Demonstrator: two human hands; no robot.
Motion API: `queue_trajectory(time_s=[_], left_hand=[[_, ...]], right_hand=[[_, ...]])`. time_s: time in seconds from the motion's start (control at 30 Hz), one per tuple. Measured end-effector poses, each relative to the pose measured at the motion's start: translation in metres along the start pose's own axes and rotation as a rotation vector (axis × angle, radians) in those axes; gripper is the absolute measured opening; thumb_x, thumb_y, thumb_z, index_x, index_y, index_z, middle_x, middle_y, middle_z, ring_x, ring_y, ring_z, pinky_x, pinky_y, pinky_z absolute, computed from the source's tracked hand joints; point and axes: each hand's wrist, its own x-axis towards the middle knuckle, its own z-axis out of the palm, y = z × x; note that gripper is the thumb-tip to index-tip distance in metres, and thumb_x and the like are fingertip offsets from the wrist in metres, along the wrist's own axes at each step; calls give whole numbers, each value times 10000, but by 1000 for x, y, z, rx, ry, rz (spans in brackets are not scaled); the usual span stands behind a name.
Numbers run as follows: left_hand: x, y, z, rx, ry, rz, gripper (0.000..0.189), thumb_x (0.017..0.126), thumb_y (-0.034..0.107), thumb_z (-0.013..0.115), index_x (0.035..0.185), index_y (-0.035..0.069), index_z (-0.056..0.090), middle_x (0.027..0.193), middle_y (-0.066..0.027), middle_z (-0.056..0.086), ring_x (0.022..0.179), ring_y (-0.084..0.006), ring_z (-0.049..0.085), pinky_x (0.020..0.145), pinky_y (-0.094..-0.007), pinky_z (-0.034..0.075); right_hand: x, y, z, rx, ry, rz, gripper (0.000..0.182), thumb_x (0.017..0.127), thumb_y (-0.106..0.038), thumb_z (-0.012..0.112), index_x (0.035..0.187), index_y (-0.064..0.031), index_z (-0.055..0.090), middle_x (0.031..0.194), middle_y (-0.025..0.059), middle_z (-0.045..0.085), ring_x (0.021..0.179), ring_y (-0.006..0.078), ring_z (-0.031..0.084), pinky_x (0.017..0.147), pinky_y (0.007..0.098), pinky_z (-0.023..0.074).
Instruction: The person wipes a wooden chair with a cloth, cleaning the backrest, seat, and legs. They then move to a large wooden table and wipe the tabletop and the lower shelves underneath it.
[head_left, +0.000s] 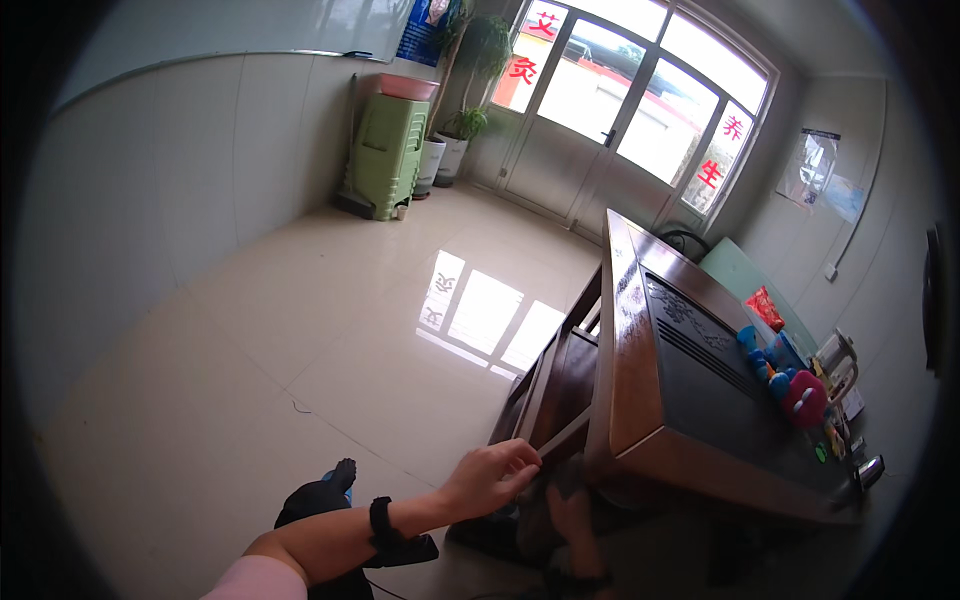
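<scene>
My left hand, with a black wristband and a pink sleeve, reaches from the bottom left. Its bent fingertips are at the lower end of a dark wooden bar beside the table; whether they grip it is not clear. A large glossy brown wooden tea table with a dark carved inset panel stands to the right. What looks like a dim reflection of the arm shows in the dark surface below the table edge. My right hand is out of view.
Toys, a red packet and a glass kettle are at the table's far side. Stacked green plastic stools bear a pink basin, near potted plants. Double doors stand beyond. A cable lies low.
</scene>
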Motion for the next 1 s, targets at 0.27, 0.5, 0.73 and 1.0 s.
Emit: queue_trajectory(time_s=[0.27, 0.5, 0.73, 1.0], left_hand=[[2, 4, -3, 16, 5, 45, 145, 909, 154, 643, 987, 32, 656, 851, -93, 685, 767, -187, 661, 718, -299, 528], [-1, 7, -6, 17, -12, 37, 137, 910, 139, 646, 984, 25, 662, 872, -80, 683, 783, -168, 654, 737, -284, 525], [-3, 3, -9, 18, -13, 6, 132, 913, 128, 635, 980, 17, 662, 888, -80, 686, 799, -169, 655, 741, -284, 525], [-6, -3, -12, 36, 6, 56, 172, 914, 190, 632, 973, 28, 629, 847, -114, 683, 766, -219, 685, 708, -321, 533]], right_hand=[[-16, 18, 10, -210, -109, 71, 491, 921, -446, 512, 898, 7, 699, 937, 312, 654, 936, 452, 644, 774, 507, 518], [21, 27, 19, -92, -7, -118, 412, 940, -377, 511, 977, 6, 658, 986, 298, 637, 954, 439, 625, 796, 491, 498], [62, 66, 37, -185, 135, -158, 390, 946, -355, 512, 1054, 4, 618, 1068, 288, 600, 1022, 431, 582, 854, 484, 464], [86, 90, 56, -244, 267, -135, 387, 954, -331, 513, 1142, 2, 573, 1161, 276, 559, 1100, 423, 534, 919, 475, 425]])
